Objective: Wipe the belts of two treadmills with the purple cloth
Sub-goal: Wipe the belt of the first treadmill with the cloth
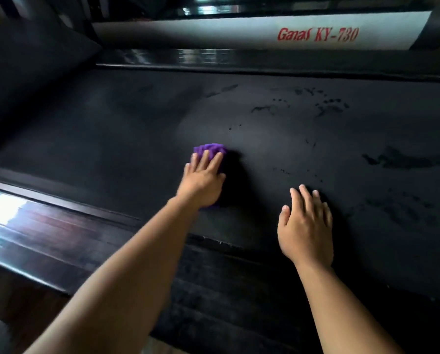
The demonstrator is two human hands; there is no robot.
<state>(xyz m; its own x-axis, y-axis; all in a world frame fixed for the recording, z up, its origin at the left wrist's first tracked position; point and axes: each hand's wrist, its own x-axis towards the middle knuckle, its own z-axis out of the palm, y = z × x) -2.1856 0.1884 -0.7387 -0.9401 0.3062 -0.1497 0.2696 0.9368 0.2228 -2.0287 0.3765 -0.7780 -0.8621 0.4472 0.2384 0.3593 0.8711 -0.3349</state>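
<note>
A wide black treadmill belt (142, 129) fills the view, with dark wet streaks and spots on its right half. My left hand (202, 180) presses the purple cloth (210, 149) flat on the belt near the middle, fingers straight; most of the cloth is hidden under the palm. My right hand (306, 226) lies flat on the belt to the right and nearer to me, fingers straight and spread, holding nothing.
A glossy black side rail (47, 226) runs along the belt's near left edge. Beyond the belt's far edge stands a white motor cover (239, 31) with red lettering. A ribbed black step (226, 290) lies between my arms. Dark frame parts rise at far left.
</note>
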